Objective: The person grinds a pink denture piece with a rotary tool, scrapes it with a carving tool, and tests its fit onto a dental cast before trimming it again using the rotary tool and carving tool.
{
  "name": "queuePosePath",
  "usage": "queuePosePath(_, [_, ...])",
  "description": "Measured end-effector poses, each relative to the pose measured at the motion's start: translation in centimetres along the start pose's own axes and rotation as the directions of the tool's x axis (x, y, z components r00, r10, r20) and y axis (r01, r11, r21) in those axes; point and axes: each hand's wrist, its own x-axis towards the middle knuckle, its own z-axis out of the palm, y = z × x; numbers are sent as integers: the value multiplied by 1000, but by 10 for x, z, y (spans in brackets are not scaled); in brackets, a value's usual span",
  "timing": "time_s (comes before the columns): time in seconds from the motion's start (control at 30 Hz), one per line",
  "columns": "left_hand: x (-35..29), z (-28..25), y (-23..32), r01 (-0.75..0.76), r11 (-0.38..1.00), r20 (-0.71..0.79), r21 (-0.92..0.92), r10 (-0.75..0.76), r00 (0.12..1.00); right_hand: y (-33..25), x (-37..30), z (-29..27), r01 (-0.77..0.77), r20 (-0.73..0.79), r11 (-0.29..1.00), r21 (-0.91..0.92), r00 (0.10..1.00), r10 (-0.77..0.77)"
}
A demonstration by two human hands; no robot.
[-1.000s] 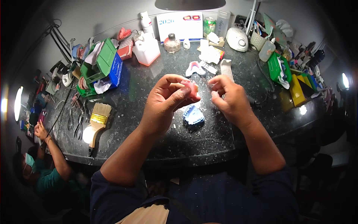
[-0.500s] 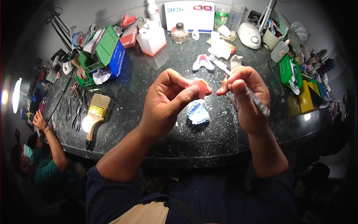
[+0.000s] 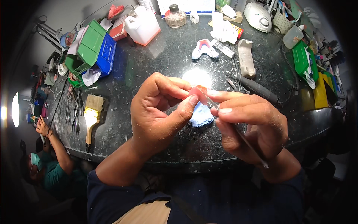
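Note:
Between the thumb and fingers of my left hand (image 3: 158, 115) is a small curved pink dental plate (image 3: 197, 91), its upper edge more orange. My right hand (image 3: 255, 121) grips a slim metal hand tool (image 3: 248, 143) like a pen, its shaft slanting down to the right. The tool's front end lies by the plate's right side; whether it touches cannot be made out. My right fingertips are close beside the plate too. Below the plate, a blue dental cast (image 3: 201, 115) rests on the dark bench, partly hidden by my hands.
Beyond my hands lie a U-shaped white-and-blue dental piece with pink (image 3: 205, 49), a grey handpiece (image 3: 257, 89) and a beige block (image 3: 246, 58). A brush (image 3: 92, 112) and pliers (image 3: 76, 112) lie left, near green and blue bins (image 3: 108, 56). Another person (image 3: 56, 164) sits far left.
My right hand has turned over and moved in toward the plate, bringing the tool's front end from pointing up and away to beside it. My left hand keeps hold. The view has shifted slightly.

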Motion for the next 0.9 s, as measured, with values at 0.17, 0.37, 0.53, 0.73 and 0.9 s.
queuePosePath(0.17, [-1, -2, -1, -5, 1000, 0, 8, 5, 1000, 3, -3, 1, 7, 43, 999, -37, 999, -5])
queuePosePath(0.37, [-2, -2, -4, -42, 999, -4, 34, 43, 999, 2, -2, 4, -34, 16, 999, 6, 999, 34])
queuePosePath(0.53, [-1, 1, -4, -49, 997, -12, 51, 50, 999, 1, -3, 2, -38, 24, 999, -11, 999, 38])
queuePosePath(0.73, [-2, 1, -4, -55, 996, -13, 75, 56, 998, -3, 0, -3, -47, 99, 999, 19, 994, 45])
queuePosePath(0.9, [-1, 0, -5, -59, 996, -11, 70, 60, 998, -5, 0, -2, -63, 79, 998, 23, 995, 61])
